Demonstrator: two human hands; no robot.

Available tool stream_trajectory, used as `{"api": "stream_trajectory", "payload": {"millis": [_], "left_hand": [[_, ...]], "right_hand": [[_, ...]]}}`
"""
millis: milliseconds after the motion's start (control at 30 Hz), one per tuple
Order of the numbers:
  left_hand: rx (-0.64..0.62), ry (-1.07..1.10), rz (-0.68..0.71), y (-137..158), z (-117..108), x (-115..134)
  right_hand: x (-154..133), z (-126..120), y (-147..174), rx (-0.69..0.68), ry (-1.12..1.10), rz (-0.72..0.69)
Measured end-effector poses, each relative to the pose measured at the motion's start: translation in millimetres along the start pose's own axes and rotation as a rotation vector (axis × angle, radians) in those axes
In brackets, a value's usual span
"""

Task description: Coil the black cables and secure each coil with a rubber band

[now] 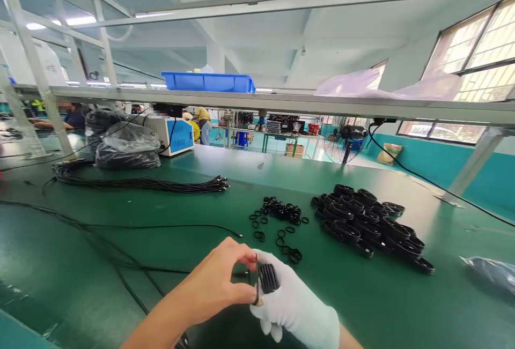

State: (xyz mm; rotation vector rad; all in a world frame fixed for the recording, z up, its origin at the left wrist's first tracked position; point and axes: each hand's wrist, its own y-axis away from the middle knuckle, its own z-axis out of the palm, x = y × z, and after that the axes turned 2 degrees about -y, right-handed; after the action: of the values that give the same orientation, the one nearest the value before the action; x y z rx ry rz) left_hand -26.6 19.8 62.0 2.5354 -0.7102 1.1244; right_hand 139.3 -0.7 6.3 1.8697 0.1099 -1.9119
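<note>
Near the table's front edge, my right hand (295,298), in a white glove, grips a tightly wound coil of black cable (268,278). My bare left hand (213,282) pinches a thin black ring (256,284) between thumb and fingers, at the left end of that coil. Whether the ring is around the coil or just beside it I cannot tell. A cable plug (241,274) pokes out left of the coil, partly behind my left fingers. Beyond my hands lies a heap of small black rings (284,210), with several loose ones scattered around it.
Coiled black cables (362,220) are piled at the right. A bundle of long cables (161,183) lies at the back left, before plastic bags (127,145) and a blue-white machine (177,134). Loose cables (132,227) cross the left side. A shelf (281,103) spans above the green table (362,306).
</note>
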Motion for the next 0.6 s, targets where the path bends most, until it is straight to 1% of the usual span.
{"api": "stream_trajectory", "payload": {"millis": [33,100,167,200,300,333,367,400,433,467,500,533,600], "left_hand": [[-0.027,0.045,0.004,2,3,-3],[-0.086,0.085,0.009,5,9,-7],[-0.112,0.065,0.003,6,16,-8],[-0.115,0.039,-0.004,6,18,-8],[-0.119,-0.077,-0.034,0,22,-9],[-0.143,-0.106,-0.042,-4,21,-11],[-0.188,-0.115,-0.046,-9,18,-14],[-0.247,-0.107,-0.047,-13,14,-16],[-0.310,-0.086,-0.042,-16,8,-20],[-0.360,-0.051,-0.037,-19,3,-23],[-0.376,-0.008,-0.037,-20,-2,-25],[-0.355,0.031,-0.043,-20,-6,-27],[-0.244,0.084,-0.058,-15,-7,-27]], "right_hand": [[4,1,-2,-0.023,0.010,0.036],[11,2,-4,-0.020,0.056,0.095],[17,2,-3,0.016,0.139,0.085],[19,2,-2,0.050,0.195,0.039],[20,2,2,0.140,0.344,-0.189],[18,3,2,0.157,0.369,-0.241],[16,4,3,0.175,0.371,-0.264],[14,5,3,0.189,0.347,-0.248],[10,6,3,0.192,0.303,-0.196],[7,6,3,0.186,0.240,-0.125],[4,6,3,0.157,0.162,-0.054],[1,5,3,0.103,0.074,0.006],[-3,4,2,-0.046,-0.102,0.068]]}}
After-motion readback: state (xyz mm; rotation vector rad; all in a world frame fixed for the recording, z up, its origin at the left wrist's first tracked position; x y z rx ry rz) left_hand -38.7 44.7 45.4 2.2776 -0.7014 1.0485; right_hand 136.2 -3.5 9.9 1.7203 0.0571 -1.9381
